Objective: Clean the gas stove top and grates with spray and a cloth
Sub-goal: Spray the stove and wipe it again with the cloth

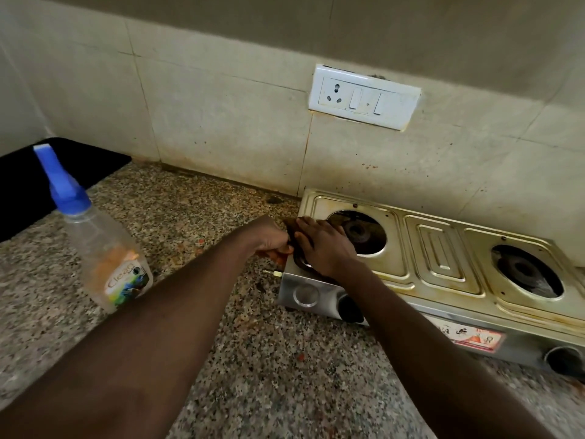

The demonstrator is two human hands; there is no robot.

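The steel gas stove [443, 258] sits on the counter at the right, its two burner holes bare with no grates on them. A dark cloth [297, 255] lies on the stove's left front corner. My right hand [326, 245] lies flat on it, fingers straight, pressing it to the stove top beside the left burner [361, 232]. My left hand [270, 239] is at the stove's left edge, fingers curled, pinching the cloth's end. The clear spray bottle [101, 248] with a blue nozzle stands upright on the counter to the left, untouched.
Speckled granite counter [269, 359] runs under everything. A black mat or slab [47, 179] lies at the far left corner. The tiled wall carries a white socket plate [364, 99] above the stove. Stove knobs [349, 308] face the front.
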